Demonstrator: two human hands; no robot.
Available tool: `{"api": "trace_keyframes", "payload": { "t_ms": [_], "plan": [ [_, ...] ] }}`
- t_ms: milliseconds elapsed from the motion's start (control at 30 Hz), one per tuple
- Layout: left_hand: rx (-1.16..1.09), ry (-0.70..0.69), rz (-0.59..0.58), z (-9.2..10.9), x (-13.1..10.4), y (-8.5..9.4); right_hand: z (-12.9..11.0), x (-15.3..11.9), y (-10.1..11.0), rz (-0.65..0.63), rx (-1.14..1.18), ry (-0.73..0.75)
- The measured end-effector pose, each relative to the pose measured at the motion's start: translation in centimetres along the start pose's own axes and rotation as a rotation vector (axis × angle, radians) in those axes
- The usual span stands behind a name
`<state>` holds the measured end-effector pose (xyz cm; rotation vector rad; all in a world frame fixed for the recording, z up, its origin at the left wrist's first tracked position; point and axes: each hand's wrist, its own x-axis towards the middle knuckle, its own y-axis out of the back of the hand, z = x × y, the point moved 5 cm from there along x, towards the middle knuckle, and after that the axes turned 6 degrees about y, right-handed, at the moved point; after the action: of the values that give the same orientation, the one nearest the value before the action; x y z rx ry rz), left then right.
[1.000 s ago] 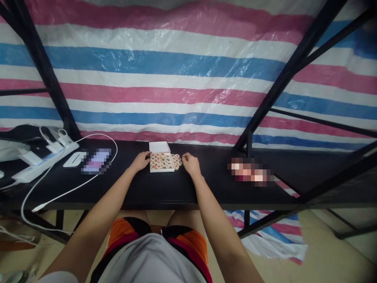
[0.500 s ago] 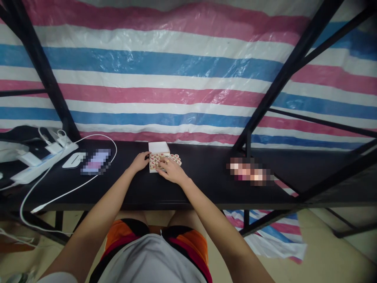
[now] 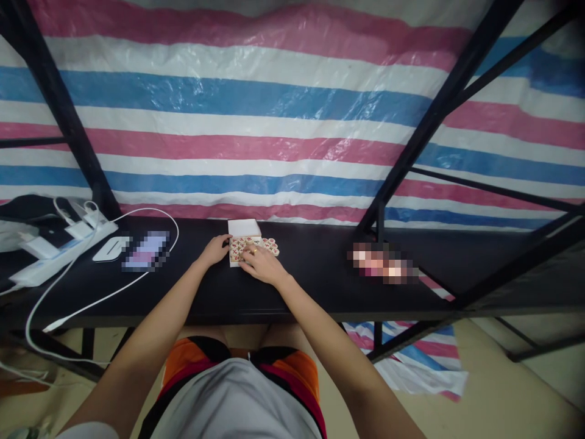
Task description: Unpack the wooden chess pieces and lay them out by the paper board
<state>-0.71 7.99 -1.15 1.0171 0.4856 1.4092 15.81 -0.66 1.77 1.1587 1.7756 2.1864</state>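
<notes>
On the black table sits a small white box (image 3: 234,264) filled with round pieces (image 3: 236,242) that carry red and dark marks. Its white lid (image 3: 244,228) lies just behind it. My left hand (image 3: 216,249) rests at the box's left side, its fingertips curled against the edge. Over the right part of the box is my right hand (image 3: 262,263), a ring on one finger and the fingertips down on the pieces; whether one is gripped is hidden. More round pieces (image 3: 273,246) lie to the right of the box.
At the left are a white power strip (image 3: 59,256) with plugs, a white flat device (image 3: 111,249), a blurred phone (image 3: 147,250) and a looping white cable (image 3: 100,299). A blurred object (image 3: 381,264) lies at the right. Black metal posts flank the table before a striped sheet (image 3: 247,146).
The whole view has shifted slightly, so things appear a little further left. Both hands stay at the box, with only a slight change in the right fingers.
</notes>
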Motion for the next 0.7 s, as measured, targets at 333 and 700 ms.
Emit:
{"api": "trace_keyframes", "payload": {
  "t_ms": [333, 700],
  "plan": [
    [0.008, 0.014, -0.005, 0.3, -0.3, 0.3, 0.4, -0.1, -0.4, 0.061, 0.114, 0.011],
    [0.015, 0.013, -0.011, -0.1, 0.0, -0.1, 11.3, -6.7, 1.0, 0.454, 0.397, -0.828]
  ]
}}
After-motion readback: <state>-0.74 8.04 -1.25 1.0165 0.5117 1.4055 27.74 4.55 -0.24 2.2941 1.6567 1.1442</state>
